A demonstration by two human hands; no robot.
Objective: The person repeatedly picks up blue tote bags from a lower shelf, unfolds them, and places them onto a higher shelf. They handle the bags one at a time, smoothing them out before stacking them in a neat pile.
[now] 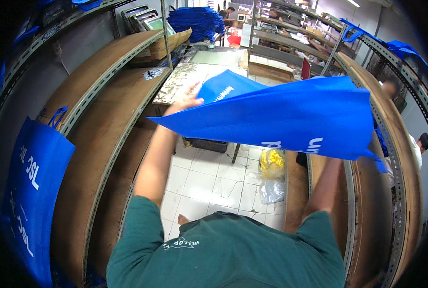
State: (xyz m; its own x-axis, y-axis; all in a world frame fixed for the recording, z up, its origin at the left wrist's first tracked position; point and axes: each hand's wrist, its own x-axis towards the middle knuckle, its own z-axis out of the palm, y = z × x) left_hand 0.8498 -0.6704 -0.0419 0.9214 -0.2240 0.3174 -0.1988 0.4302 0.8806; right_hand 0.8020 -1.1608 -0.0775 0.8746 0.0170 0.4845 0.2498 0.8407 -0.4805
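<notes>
- Blue fabric (271, 117) with white lettering is stretching across the view in front of the green shirt (223, 254), its near layer overlapping a farther flap (230, 85).
- At its left end, the left hand (187, 99) is showing above the near layer's upper edge; that layer is crossing in front of the wrist.
- Left fingers (193, 90) are pointing upward and rightward, just beside the farther flap's left edge. They are blurring, so I cannot tell whether they are pinching it.
- On the right, the forearm (326, 185) is rising behind the fabric, which is hiding the right hand; I cannot tell whether its fingers are spreading or pinching.
- Beyond, a stained worktable (180, 77) is standing near a stack of blue pieces (194, 23).
- Wooden shelves (103, 61) are lining both sides; a blue bag (31, 192) is hanging far left.
- Below, a yellow bundle (270, 160) is lying on white floor tiles (204, 185).
</notes>
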